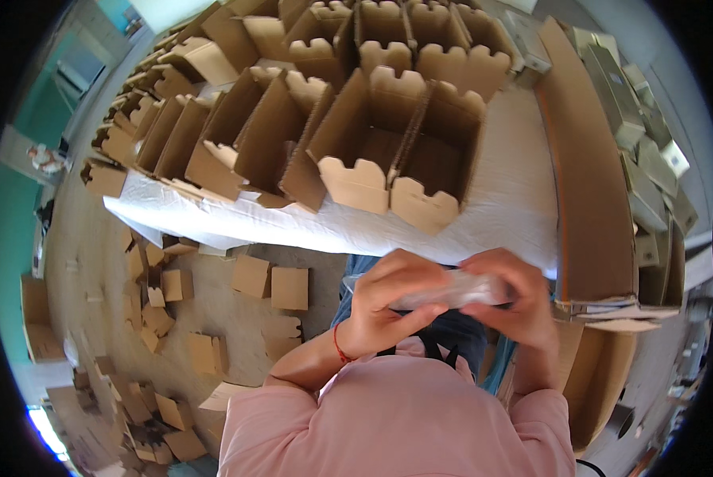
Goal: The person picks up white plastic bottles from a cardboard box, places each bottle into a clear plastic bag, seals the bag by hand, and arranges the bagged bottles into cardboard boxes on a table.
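Close in front of my body, just off the near edge of the white-covered table (515, 191), I hold a clear plastic-wrapped item (456, 291) between both hands. My left hand (392, 298) is closed around its left end, with thumb below and fingers above. My right hand (519, 294) grips the right end, thumb and fingers curled round it. The wrap looks crinkled and shiny; what lies inside is blurred and I cannot make it out. Beyond my hands stand open cardboard boxes (433, 199) with notched top edges.
Rows of similar open boxes (388, 56) fill the table's far and left parts. At right a large carton (591, 183) holds many small boxes (611, 95). Small cardboard boxes (290, 288) lie scattered on the floor at left. A person (46, 159) is far off at left.
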A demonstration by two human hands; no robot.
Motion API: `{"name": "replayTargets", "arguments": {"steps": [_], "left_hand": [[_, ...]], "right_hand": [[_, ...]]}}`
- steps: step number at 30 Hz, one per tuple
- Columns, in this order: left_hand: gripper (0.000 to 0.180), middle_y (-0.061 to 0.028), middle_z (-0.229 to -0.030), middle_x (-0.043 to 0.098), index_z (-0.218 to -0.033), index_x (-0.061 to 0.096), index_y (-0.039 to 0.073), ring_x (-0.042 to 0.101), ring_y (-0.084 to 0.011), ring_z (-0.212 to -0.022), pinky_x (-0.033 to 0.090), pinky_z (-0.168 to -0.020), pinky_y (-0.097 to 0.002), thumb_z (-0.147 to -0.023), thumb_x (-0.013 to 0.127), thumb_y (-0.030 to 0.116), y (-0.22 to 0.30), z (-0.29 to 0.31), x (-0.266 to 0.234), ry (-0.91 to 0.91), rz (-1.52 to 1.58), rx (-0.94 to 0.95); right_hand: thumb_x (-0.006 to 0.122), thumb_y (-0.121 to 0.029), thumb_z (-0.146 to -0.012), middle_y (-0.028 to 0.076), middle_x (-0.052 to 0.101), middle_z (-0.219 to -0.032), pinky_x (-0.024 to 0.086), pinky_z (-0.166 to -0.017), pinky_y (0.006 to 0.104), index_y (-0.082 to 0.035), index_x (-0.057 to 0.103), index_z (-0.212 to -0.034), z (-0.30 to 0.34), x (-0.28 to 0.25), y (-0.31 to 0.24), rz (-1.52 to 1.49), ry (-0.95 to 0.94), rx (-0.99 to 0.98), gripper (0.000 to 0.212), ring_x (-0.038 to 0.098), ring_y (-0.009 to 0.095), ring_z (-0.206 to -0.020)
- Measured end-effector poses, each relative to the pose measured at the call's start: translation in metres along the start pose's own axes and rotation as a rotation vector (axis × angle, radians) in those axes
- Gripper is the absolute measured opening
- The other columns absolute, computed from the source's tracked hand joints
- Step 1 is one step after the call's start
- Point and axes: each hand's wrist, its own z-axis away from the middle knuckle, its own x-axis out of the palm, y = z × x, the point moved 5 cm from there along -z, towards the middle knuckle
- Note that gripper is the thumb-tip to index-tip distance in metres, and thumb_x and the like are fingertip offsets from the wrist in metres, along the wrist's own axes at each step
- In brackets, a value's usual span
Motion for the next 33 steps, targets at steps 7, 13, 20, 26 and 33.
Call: {"name": "replayTargets", "arguments": {"steps": [7, 13, 20, 26, 33], "left_hand": [[0.032, -0.0135, -0.105, 0.058, -0.118, 0.050, -0.004, 0.055, -0.0201, -0.097, 0.042, -0.086, -0.0317, -0.088, 0.055, 0.007, -0.019, 0.026, -0.066, 0.448, -0.016, -0.086], [0.029, -0.0105, -0.099, 0.061, -0.118, 0.051, -0.002, 0.058, -0.0162, -0.093, 0.042, -0.085, -0.0277, -0.090, 0.052, 0.001, -0.046, 0.053, -0.071, 0.403, 0.065, -0.304], [0.024, -0.0072, -0.090, 0.061, -0.114, 0.055, 0.000, 0.056, -0.0133, -0.084, 0.044, -0.080, -0.0261, -0.093, 0.051, 0.012, -0.047, 0.070, -0.070, 0.460, -0.053, -0.413], [0.025, -0.0047, -0.085, 0.060, -0.112, 0.056, 0.001, 0.052, -0.0116, -0.080, 0.042, -0.077, -0.0255, -0.093, 0.051, 0.016, -0.054, 0.061, -0.055, 0.355, -0.068, -0.423], [0.022, -0.0080, -0.088, 0.061, -0.112, 0.056, -0.001, 0.057, -0.0144, -0.084, 0.046, -0.082, -0.0282, -0.093, 0.050, 0.010, -0.052, 0.058, -0.036, 0.261, -0.052, -0.462]], "right_hand": [[0.071, -0.012, -0.076, 0.011, 0.062, -0.106, 0.049, -0.079, 0.0290, 0.001, 0.057, -0.108, -0.089, -0.069, -0.047, 0.018, 0.599, -0.137, 0.038, 0.061, 0.018, -0.093], [0.072, -0.008, -0.070, 0.006, 0.064, -0.090, 0.049, -0.071, 0.0328, -0.009, 0.063, -0.098, -0.198, 0.025, -0.022, 0.707, 0.019, -0.402, 0.029, 0.061, 0.022, -0.084], [0.065, -0.008, -0.063, 0.012, 0.066, -0.075, 0.051, -0.058, 0.0380, -0.005, 0.065, -0.066, -0.220, 0.094, 0.015, 1.125, -0.315, -0.524, 0.005, 0.064, 0.027, -0.072], [0.065, -0.015, -0.069, 0.014, 0.066, -0.089, 0.049, -0.074, 0.0438, -0.009, 0.068, -0.091, -0.227, 0.114, 0.065, 0.792, -0.881, -0.256, 0.022, 0.061, 0.034, -0.088], [0.064, -0.012, -0.071, 0.012, 0.068, -0.091, 0.051, -0.072, 0.0410, -0.005, 0.071, -0.086, -0.233, 0.129, 0.065, 0.963, -0.590, -0.084, 0.018, 0.063, 0.031, -0.089]]}}
